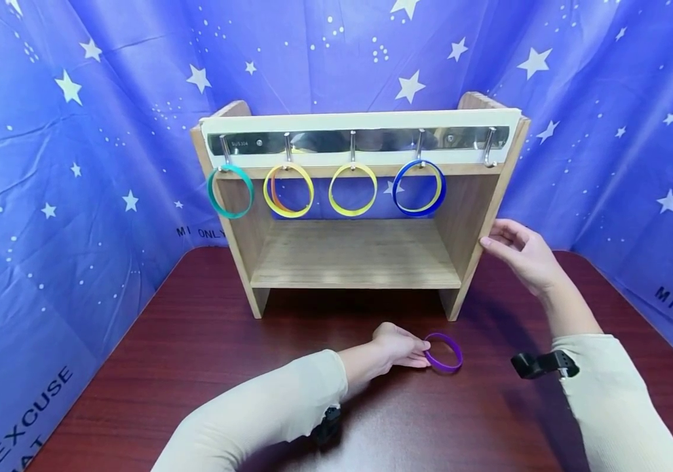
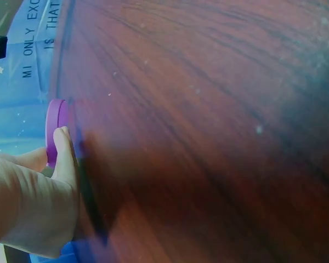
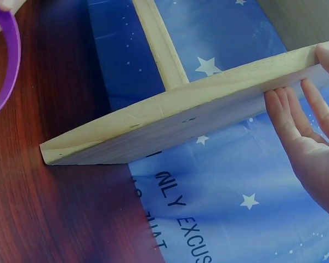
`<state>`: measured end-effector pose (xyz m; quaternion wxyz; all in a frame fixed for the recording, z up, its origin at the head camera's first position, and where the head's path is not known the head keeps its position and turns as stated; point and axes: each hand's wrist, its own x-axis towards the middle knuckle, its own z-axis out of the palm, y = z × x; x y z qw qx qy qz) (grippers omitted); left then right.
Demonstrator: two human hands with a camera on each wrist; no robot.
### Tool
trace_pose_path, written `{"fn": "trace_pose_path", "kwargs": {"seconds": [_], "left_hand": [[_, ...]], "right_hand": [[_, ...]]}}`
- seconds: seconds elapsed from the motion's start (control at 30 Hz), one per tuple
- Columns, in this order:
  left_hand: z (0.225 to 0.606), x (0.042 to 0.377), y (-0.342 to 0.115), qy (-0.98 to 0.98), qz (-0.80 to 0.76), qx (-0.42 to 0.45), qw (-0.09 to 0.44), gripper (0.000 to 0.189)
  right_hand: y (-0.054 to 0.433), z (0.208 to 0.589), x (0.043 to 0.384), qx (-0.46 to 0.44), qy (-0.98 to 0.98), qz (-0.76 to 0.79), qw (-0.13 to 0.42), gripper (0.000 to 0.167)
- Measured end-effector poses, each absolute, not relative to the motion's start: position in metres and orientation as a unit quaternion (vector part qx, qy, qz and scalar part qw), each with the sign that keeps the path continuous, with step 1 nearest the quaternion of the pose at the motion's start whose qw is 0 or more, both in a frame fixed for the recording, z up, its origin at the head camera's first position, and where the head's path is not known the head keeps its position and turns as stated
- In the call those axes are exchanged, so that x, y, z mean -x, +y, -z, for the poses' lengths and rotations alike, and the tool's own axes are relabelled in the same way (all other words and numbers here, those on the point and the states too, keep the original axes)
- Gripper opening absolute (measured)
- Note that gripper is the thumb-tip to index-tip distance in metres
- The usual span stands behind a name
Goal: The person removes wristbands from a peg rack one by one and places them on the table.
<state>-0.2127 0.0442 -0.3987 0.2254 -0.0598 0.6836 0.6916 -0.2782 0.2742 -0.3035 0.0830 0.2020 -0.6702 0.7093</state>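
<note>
My left hand point(image 1: 398, 344) pinches a purple ring point(image 1: 445, 370) by its left side, just above the table in front of the wooden rack point(image 1: 356, 252). In the left wrist view, thumb and fingers meet on the purple band point(image 2: 52, 118). My right hand point(image 1: 525, 259) touches the rack's right side panel point(image 3: 170, 107). Its fingers lie fairly straight along the outer face, the thumb at the front edge. From the metal hooks hang a green ring point(image 1: 251, 190), yellow and orange rings point(image 1: 311, 190), a single yellow ring point(image 1: 375, 190), and blue and yellow rings point(image 1: 443, 190).
A bare hook point(image 1: 490, 147) sits at the right end of the metal strip point(image 1: 383, 140). The rack stands on a dark red wooden table point(image 1: 165, 367). Behind and beside it hangs a blue star-patterned curtain point(image 1: 135, 118).
</note>
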Motion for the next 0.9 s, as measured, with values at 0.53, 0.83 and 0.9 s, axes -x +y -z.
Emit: {"fn": "trace_pose_path", "kwargs": {"seconds": [0.53, 0.83, 0.9], "left_hand": [[0.406, 0.215, 0.059, 0.668, -0.705, 0.073, 0.228, 0.009], [0.407, 0.213, 0.067, 0.666, -0.708, 0.083, 0.222, 0.009], [0.407, 0.213, 0.067, 0.669, -0.705, 0.08, 0.222, 0.01]], "right_hand": [[0.276, 0.302, 0.278, -0.204, -0.675, -0.704, 0.082, 0.032], [0.276, 0.302, 0.278, -0.206, -0.687, -0.691, 0.087, 0.031], [0.276, 0.303, 0.279, -0.208, -0.687, -0.691, 0.084, 0.032]]}}
